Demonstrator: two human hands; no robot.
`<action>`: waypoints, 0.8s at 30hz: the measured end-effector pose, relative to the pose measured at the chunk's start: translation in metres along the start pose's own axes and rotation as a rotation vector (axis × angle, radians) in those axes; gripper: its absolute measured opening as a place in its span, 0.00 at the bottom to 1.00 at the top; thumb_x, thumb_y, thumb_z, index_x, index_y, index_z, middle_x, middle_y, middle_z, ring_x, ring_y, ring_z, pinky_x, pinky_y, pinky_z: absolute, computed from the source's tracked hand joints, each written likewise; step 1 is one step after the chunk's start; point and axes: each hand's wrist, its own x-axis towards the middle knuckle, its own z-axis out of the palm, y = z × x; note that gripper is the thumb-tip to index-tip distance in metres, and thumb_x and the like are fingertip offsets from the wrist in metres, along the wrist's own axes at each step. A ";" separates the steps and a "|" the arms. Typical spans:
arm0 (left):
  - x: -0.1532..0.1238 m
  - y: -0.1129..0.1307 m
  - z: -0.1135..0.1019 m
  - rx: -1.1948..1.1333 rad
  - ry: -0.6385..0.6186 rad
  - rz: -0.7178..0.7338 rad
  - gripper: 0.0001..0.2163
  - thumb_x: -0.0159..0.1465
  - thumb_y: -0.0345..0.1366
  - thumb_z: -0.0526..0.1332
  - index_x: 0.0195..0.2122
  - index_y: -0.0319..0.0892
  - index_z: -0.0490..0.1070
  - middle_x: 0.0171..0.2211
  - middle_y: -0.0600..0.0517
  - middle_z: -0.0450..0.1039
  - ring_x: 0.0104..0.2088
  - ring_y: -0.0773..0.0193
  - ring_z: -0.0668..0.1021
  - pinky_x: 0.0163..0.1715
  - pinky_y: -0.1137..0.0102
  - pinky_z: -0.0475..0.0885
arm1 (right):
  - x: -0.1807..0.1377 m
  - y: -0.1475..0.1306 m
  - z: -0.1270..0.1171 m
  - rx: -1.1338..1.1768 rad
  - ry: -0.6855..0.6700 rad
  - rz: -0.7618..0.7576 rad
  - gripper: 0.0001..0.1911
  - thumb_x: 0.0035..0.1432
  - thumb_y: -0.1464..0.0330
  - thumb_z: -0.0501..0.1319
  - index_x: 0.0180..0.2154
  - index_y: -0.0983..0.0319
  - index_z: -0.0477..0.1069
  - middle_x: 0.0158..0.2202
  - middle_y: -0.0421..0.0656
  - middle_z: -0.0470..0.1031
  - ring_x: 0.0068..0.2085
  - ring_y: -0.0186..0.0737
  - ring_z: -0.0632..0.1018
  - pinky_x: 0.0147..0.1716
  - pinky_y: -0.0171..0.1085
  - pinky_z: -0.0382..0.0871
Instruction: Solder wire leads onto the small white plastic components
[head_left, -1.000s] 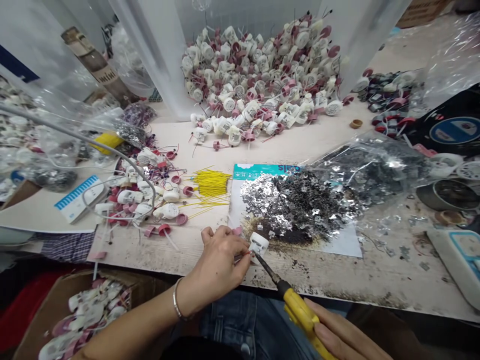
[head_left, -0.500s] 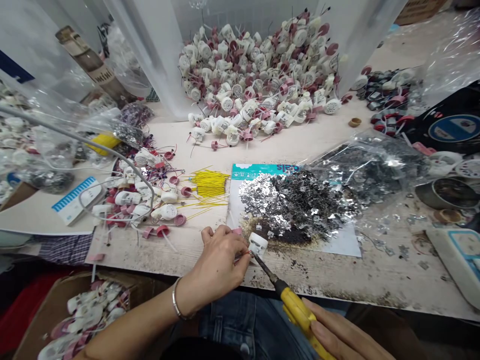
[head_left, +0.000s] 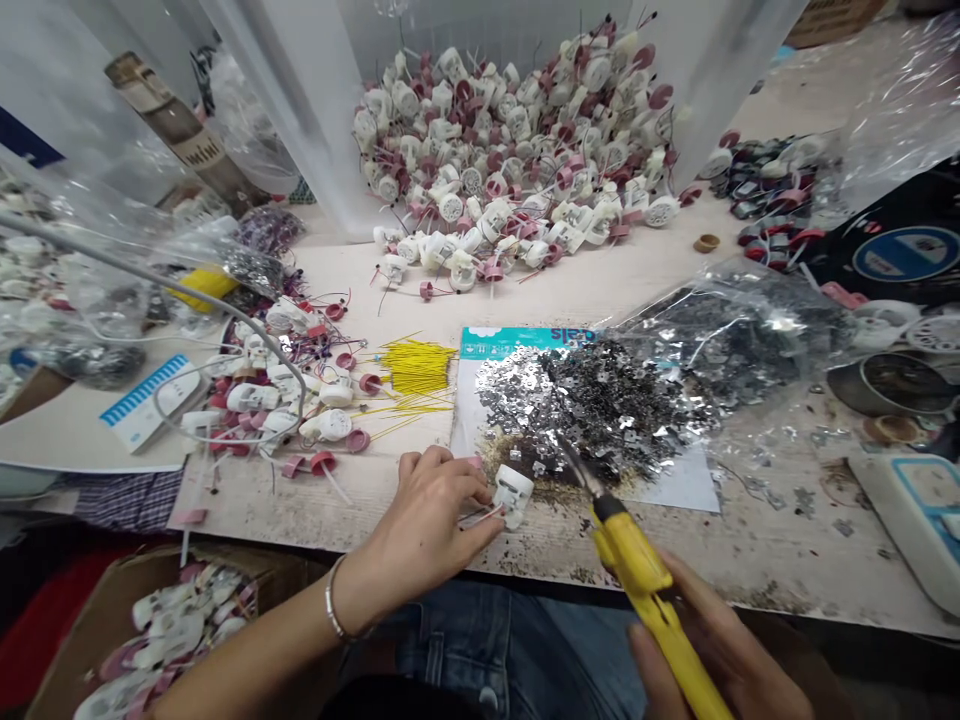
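Observation:
My left hand pinches a small white plastic part against the table's front edge, with a thin wire at my fingertips. My right hand grips the yellow handle of a soldering iron. Its dark tip points up and left into a heap of small shiny metal pieces on a printed sheet, just right of the white part. A bracelet sits on my left wrist.
A large pile of white and pink parts spills from a clear bag at the back. A bundle of yellow wires and more parts lie at left. A cardboard box of parts sits below the table. A metal tin stands at right.
My right hand has lifted the soldering iron away from the white part and swung its tip right and up into the metal pieces. My left hand still holds the part.

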 end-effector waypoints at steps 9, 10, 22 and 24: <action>0.010 -0.013 -0.004 0.004 -0.055 0.257 0.05 0.63 0.32 0.60 0.31 0.43 0.74 0.38 0.52 0.78 0.45 0.60 0.75 0.55 0.58 0.58 | 0.031 0.023 0.085 0.125 -0.013 -0.199 0.11 0.53 0.81 0.59 0.35 0.61 0.70 0.56 0.44 0.62 0.50 0.36 0.76 0.43 0.33 0.77; 0.013 -0.014 -0.004 -0.033 -0.070 0.249 0.06 0.63 0.31 0.59 0.31 0.42 0.74 0.35 0.52 0.78 0.41 0.62 0.76 0.53 0.61 0.62 | 0.030 0.023 0.085 0.120 -0.020 -0.208 0.11 0.53 0.81 0.59 0.35 0.61 0.70 0.57 0.44 0.61 0.50 0.37 0.76 0.44 0.33 0.77; 0.055 -0.012 0.013 0.062 0.000 0.090 0.06 0.63 0.29 0.59 0.34 0.40 0.77 0.31 0.50 0.78 0.34 0.61 0.78 0.38 0.67 0.69 | 0.013 0.014 0.009 0.022 0.004 -0.087 0.19 0.53 0.78 0.60 0.48 0.63 0.72 0.48 0.46 0.76 0.47 0.45 0.79 0.42 0.38 0.78; 0.057 -0.011 0.015 0.090 0.014 0.067 0.05 0.63 0.30 0.60 0.34 0.41 0.77 0.31 0.50 0.79 0.35 0.60 0.78 0.39 0.66 0.69 | 0.012 0.015 0.004 0.036 -0.028 -0.068 0.17 0.52 0.76 0.61 0.46 0.63 0.73 0.47 0.46 0.76 0.45 0.45 0.80 0.40 0.36 0.79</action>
